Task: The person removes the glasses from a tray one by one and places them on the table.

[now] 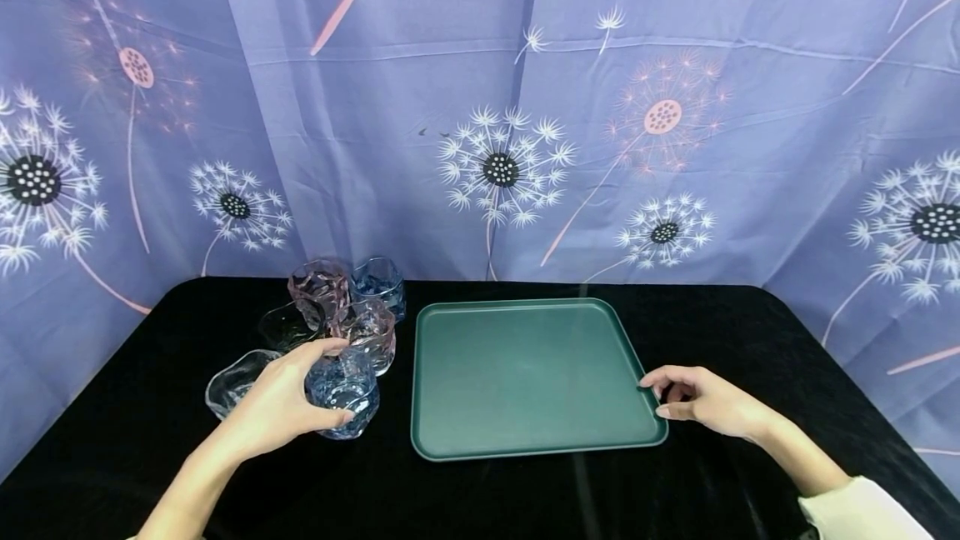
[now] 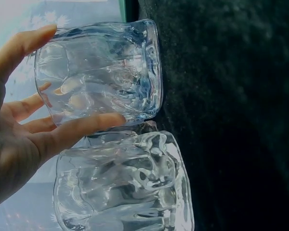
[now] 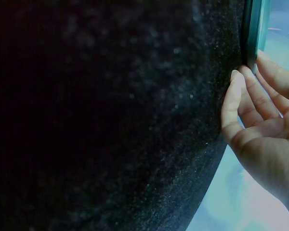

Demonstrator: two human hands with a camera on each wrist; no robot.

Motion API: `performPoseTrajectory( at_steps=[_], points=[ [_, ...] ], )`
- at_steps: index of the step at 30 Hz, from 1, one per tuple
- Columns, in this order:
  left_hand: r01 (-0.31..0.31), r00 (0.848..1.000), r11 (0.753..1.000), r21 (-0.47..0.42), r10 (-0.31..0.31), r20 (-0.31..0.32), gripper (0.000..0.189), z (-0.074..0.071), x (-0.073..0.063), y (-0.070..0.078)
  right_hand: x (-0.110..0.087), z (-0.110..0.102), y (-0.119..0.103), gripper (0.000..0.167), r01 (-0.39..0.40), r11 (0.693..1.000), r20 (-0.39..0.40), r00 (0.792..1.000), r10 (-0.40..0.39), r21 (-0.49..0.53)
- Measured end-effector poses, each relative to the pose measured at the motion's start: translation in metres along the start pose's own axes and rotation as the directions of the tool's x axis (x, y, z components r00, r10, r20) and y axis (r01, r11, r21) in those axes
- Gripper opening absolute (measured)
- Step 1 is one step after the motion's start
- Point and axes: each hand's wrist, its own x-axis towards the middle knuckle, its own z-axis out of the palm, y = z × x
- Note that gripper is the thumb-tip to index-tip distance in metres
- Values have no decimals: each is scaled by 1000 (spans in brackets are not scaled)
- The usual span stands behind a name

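Note:
My left hand point(image 1: 281, 402) grips a wavy blue-tinted glass point(image 1: 348, 394) at the front of a group of glasses, thumb on the near side and fingers on the far side. In the left wrist view that glass point(image 2: 101, 72) stands with its base at the black cloth, and a clear glass point(image 2: 120, 187) is close beside it. My right hand point(image 1: 708, 402) pinches the right rim of a green tray point(image 1: 525, 382) lying on the table. The right wrist view shows thumb and fingertips right at the tray's edge point(image 3: 256, 29).
Around the left hand stand a clear glass point(image 1: 236, 382), pink-tinted glasses point(image 1: 318, 286), another blue glass point(image 1: 381, 282) and a dark-looking one point(image 1: 285, 327). Black cloth point(image 1: 480, 498) covers the table. A purple dandelion-print curtain point(image 1: 390, 148) hangs behind it.

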Motion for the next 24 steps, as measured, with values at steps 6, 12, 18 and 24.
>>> performPoseTrajectory(
  at_steps=[6, 12, 18, 24],
  points=[
    [14, 1000, 1000, -9, -14, 11, 72, -2, -1, -2, 0, 0, -1, 32, -4, 1000, 0, 1000, 4, -3],
    [22, 999, 1000, -18, -21, 35, 72, -4, -1, -2, 1, 1, 0, 32, -12, 1000, -5, 1000, 12, -14],
    [35, 997, 999, -41, -33, 67, 75, -9, -1, 2, 3, 0, -1, 32, -8, 1000, 5, 1000, 8, -26],
    [-21, 998, 999, -37, 23, 63, 73, -18, 2, 10, 3, 0, -2, 31, -6, 1000, 13, 1000, 6, -28]
  ],
)
